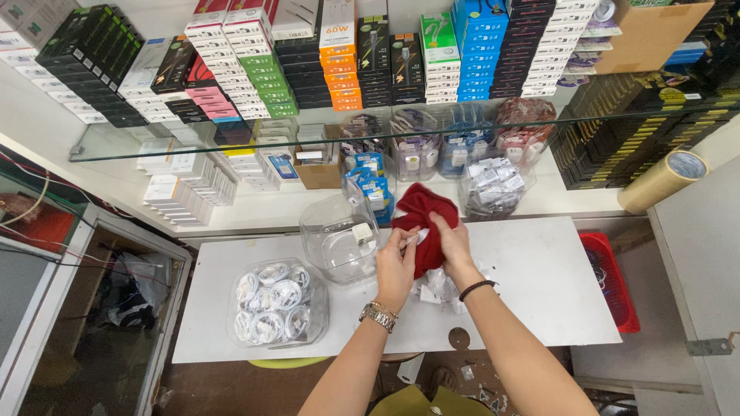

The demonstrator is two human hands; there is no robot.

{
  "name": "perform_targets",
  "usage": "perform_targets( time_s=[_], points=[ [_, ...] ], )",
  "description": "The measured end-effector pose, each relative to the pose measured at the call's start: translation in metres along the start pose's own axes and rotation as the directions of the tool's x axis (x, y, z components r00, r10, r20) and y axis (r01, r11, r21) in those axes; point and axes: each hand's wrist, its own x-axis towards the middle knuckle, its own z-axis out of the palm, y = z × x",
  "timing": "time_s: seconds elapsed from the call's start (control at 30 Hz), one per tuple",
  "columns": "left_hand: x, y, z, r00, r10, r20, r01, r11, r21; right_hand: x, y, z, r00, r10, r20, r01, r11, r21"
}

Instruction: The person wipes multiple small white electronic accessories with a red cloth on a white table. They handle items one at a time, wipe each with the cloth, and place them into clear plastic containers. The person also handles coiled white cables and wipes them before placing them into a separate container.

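Red cloth (422,208) bunched between left hand (396,266) and right hand (452,243).

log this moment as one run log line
left hand: on small white item | right hand: gripping red cloth | clear jar: beside hands | white table

Both forearms reaching forward, left hand (397,266) and right hand (449,240) close together, fingers apparently curled
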Motion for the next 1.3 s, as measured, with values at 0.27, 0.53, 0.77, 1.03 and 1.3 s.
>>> perform_targets(
  time_s=[0.27, 0.53, 0.77, 1.03, 1.3],
  points=[
    [0.008, -0.003, -0.021, 0.871, 0.459, 0.174, -0.489, 0.846, 0.214, -0.01, -0.014, -0.008, 0.925, 0.29, 0.246, -0.307, 0.951, 0.036],
    [0.041, -0.046, -0.047, 0.99, -0.041, -0.133, -0.021, 0.899, -0.437, 0.023, 0.0, -0.03, 0.992, 0.097, 0.078, -0.095, 0.995, -0.029],
    [0.113, -0.107, -0.117, 0.961, -0.274, 0.02, 0.258, 0.925, 0.278, 0.026, -0.03, -0.075, 0.999, 0.047, 0.002, -0.047, 0.984, 0.173],
    [0.131, -0.131, -0.09, 0.813, -0.396, 0.427, -0.122, 0.601, 0.79, 0.018, -0.027, -0.076, 0.996, 0.084, -0.041, -0.079, 0.99, 0.113],
    [0.127, -0.149, -0.072, 0.754, -0.461, 0.468, -0.074, 0.649, 0.758, 0.03, -0.024, -0.081, 0.993, 0.106, -0.052, -0.101, 0.991, 0.092]
  ],
)
